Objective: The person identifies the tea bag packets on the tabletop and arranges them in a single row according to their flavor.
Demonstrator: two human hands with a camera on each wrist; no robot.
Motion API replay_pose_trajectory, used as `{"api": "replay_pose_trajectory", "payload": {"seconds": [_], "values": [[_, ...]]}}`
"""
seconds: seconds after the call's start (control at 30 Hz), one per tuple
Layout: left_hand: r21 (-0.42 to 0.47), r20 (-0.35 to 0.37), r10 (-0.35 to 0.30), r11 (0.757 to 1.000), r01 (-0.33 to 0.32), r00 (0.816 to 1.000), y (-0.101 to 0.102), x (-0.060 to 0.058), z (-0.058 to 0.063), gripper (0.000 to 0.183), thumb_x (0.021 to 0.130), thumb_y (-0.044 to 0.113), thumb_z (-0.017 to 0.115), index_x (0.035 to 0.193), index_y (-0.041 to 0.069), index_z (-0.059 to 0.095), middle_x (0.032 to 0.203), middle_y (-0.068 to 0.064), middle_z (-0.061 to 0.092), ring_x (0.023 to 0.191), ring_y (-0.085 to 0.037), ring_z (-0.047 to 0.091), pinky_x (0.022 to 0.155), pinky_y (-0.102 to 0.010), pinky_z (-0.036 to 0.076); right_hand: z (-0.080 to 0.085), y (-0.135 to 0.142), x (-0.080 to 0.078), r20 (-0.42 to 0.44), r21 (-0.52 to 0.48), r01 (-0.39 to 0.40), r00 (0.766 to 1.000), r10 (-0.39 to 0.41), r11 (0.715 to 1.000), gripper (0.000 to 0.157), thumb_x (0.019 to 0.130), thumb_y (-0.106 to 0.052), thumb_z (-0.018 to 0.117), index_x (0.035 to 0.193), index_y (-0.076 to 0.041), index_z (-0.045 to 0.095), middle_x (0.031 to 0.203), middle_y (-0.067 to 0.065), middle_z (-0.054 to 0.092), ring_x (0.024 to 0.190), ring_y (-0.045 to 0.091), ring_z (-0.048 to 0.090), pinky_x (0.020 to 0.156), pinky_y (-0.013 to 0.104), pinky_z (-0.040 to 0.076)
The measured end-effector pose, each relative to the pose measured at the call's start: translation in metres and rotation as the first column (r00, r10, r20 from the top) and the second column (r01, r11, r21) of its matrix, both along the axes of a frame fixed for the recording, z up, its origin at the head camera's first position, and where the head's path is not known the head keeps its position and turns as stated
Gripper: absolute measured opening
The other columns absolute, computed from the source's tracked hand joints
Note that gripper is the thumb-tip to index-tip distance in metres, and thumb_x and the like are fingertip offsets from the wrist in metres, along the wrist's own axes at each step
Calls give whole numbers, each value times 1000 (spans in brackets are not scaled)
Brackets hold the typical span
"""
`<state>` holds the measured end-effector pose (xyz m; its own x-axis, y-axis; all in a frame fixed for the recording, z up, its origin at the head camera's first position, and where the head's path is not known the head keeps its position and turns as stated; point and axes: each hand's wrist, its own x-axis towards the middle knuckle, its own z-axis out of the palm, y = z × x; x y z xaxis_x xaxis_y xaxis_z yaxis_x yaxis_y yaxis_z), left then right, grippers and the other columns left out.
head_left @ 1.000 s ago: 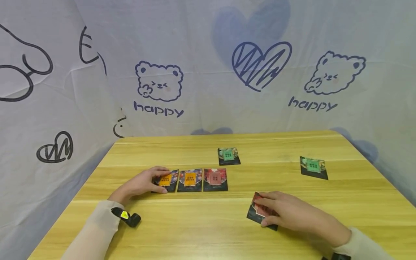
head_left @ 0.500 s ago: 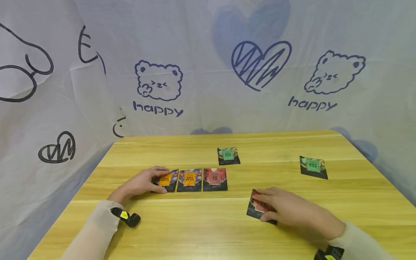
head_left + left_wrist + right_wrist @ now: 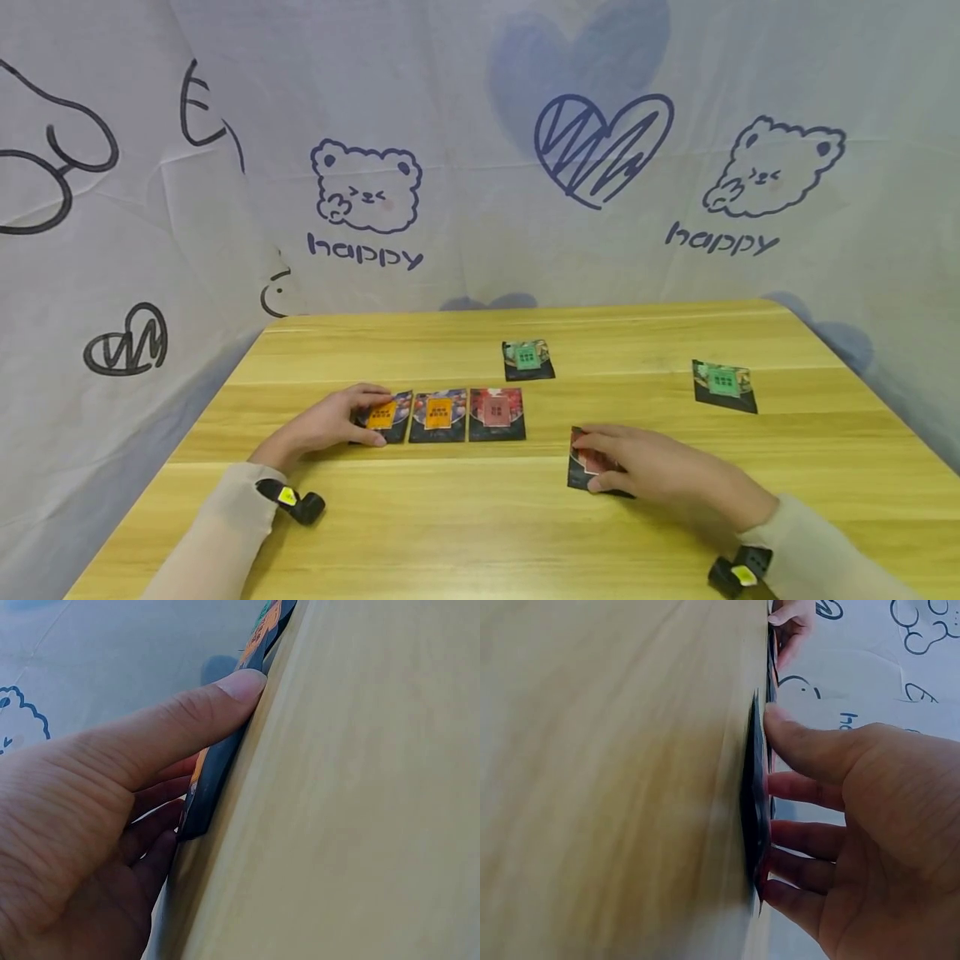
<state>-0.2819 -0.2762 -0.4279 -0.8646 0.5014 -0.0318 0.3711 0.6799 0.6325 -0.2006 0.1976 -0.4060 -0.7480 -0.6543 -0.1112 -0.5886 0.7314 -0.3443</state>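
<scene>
My left hand (image 3: pixel 330 425) grips an orange-labelled sachet (image 3: pixel 383 417) at the left end of a row, thumb along its near edge and fingers over the far part. To its right in that row lie another orange-labelled sachet (image 3: pixel 437 417) and a red-labelled sachet (image 3: pixel 497 417). My right hand (image 3: pixel 660 467) holds a second red-labelled sachet (image 3: pixel 581 473) low over the table, right of the row and nearer to me. In the right wrist view, the thumb and fingertips meet this sachet's (image 3: pixel 754 795) face side; its dark underside shows.
One green-labelled sachet (image 3: pixel 527 358) lies behind the row, and another green-labelled sachet (image 3: pixel 723 385) at the right back. The wooden table (image 3: pixel 450 533) ends at white cloth walls (image 3: pixel 480 208) with printed drawings. Black wrist cameras (image 3: pixel 305 506) sit on both sleeves.
My right hand has moved the red-labelled sachet left and away from me, turning it straighter. My left hand and the other sachets have stayed in place.
</scene>
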Motion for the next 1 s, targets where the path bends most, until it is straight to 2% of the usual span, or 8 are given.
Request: {"api": "replay_pose_trajectory", "payload": {"seconds": [0.17, 0.57, 1.0], "values": [[-5, -8, -6, 1000, 6, 1000, -1, -1, 0, 80, 78, 41, 82, 143, 5, 51, 149, -14, 40, 135, -37, 37, 106, -53, 34, -1, -3, -4, 9, 1, 26, 1000, -26, 1000, 65, 93, -50, 60, 146, -13, 47, 149, 15, 42, 132, 36, 44, 101, 53, 41], [-84, -60, -8, 996, 3, 998, 4, 1, 3, 76, 81, 47, 77, 141, 6, 54, 146, -13, 44, 132, -36, 41, 105, -52, 36, -1, -8, -17, 4, 23, 17, 1000, -17, 1000, 67, 93, -46, 63, 147, -11, 45, 150, 16, 40, 130, 37, 46, 100, 52, 42], [-104, -32, -27, 994, 23, 999, 1, 2, 5, 75, 84, 46, 75, 144, 9, 50, 149, -11, 39, 135, -36, 37, 106, -52, 35, -1, -21, -32, -7, 1, 34, 999, -34, 999, 64, 93, -45, 65, 145, -11, 48, 147, 12, 44, 127, 31, 49, 100, 48, 43]]}}
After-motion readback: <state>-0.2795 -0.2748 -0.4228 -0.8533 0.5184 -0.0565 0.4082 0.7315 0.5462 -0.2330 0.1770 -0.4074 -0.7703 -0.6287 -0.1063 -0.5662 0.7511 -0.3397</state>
